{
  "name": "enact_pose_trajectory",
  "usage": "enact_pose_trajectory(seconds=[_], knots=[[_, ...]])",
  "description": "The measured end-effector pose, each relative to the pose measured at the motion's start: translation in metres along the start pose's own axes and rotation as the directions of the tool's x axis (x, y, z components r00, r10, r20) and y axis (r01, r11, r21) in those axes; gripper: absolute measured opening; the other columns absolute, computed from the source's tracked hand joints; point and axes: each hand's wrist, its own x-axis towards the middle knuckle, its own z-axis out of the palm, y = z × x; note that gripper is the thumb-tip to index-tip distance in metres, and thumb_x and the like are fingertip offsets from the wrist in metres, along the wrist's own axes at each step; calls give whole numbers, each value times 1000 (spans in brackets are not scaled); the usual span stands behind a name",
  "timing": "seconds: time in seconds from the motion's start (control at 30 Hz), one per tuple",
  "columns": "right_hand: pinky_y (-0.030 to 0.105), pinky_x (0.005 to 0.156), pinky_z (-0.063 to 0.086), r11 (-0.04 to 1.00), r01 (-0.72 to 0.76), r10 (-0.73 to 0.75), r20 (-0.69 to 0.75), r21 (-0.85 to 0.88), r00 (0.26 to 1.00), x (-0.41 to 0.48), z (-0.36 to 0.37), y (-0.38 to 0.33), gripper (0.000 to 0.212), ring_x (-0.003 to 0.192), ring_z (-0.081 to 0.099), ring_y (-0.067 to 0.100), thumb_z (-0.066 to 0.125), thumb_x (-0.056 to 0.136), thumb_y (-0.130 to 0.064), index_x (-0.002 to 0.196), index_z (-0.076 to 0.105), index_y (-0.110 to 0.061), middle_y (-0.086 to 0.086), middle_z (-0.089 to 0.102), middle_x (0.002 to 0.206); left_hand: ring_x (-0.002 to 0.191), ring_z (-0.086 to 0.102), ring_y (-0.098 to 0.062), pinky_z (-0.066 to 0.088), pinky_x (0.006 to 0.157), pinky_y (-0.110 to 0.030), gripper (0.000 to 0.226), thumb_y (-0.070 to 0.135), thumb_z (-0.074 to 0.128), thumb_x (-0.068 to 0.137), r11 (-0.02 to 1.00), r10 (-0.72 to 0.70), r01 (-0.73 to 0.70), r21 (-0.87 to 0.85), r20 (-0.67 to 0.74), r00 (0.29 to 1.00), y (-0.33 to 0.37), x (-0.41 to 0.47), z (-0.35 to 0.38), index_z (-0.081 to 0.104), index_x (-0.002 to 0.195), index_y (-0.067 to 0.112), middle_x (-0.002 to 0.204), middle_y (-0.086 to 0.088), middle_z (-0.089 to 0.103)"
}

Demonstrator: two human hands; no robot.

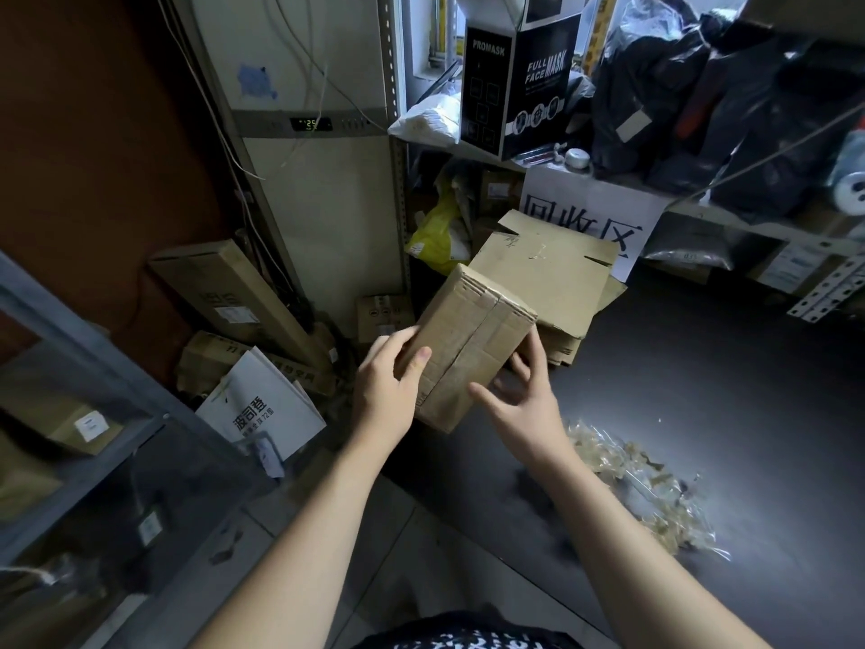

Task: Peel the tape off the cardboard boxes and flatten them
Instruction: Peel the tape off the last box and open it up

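Peeling pending: left hand (386,385) fingers grip small brown cardboard box (461,341) at 9 o'clock; right hand (526,399) fingers spread, 4 o'clock. Next: lift seam tape (478,339).

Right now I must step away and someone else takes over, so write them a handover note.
Left hand grips the left edge of the cardboard box, thumb on its top face. Right hand is open, fingers spread against the box's lower right side.
The box is held up in front of the stack of flattened boxes; a heap of peeled tape lies on the floor to the right.
Done: several boxes flattened.
Left: this box, still closed along its middle seam, needs untaping and flattening.
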Motion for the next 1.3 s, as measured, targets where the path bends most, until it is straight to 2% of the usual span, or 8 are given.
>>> enact_pose_trajectory(seconds=[0.1,0.23,0.6,0.77,0.9,1.03,1.13,1.3], knots=[[47,108,52,999,-19,20,51,-26,998,-7,9,3,112,128,58,4,81,87,-24,151,0,-66,-3,57,147,113,51,-1,32,89,2,38,31,64,100,1000,10,-10,-24,8,1000,8,4,2,63,136,22,128,6,61],[49,101,56,1000,16,-15,-49,18,999,-4,5,-4,96,116,68,12,78,91,-32,153,12,-62,-6,71,122,125,55,-3,47,104,-24,60,30,76,91,989,-20,32,-146,85,996,11,4,-5,51,146,34,140,11,57],[18,84,54,965,201,-196,-47,168,979,-8,-8,-41,67,100,72,7,82,85,-10,144,53,-19,2,67,132,135,51,-10,44,114,-42,72,5,82,80,961,208,-193,-196,60,976,29,-6,-27,55,143,26,141,8,55],[19,78,51,979,203,-202,-21,33,979,-10,-10,-42,62,77,65,6,86,82,-33,137,59,-33,-13,72,88,136,50,-16,42,112,-50,72,40,80,83,950,237,-236,-203,-18,971,41,4,-27,44,145,49,143,17,56],[28,79,57,985,78,-94,-96,-154,991,-13,-11,-40,52,84,71,-1,81,78,-59,122,64,-39,-12,76,84,117,50,16,44,108,-45,59,39,84,81,952,300,-305,-39,-90,950,47,10,-24,62,134,31,125,23,63],[40,80,61,971,-43,10,-140,-235,990,-13,-10,-28,54,80,73,3,70,75,-76,111,64,-37,-13,77,83,111,64,-4,47,99,-42,50,59,78,75,957,289,-283,64,-124,949,35,10,-5,75,115,29,124,17,69],[41,80,61,966,-71,31,-163,-248,986,-8,-11,-24,62,82,74,6,65,70,-86,106,66,-36,-17,76,87,122,59,-9,38,102,-29,60,68,68,77,943,291,-272,191,-83,953,35,4,5,71,126,33,139,19,60],[37,67,57,928,-99,56,-129,-359,990,-9,-22,-27,57,59,65,10,63,88,-70,63,72,-19,-6,68,57,144,34,0,3,123,-58,69,68,67,70,875,344,-375,308,152,927,36,2,-4,66,131,36,147,23,51]])
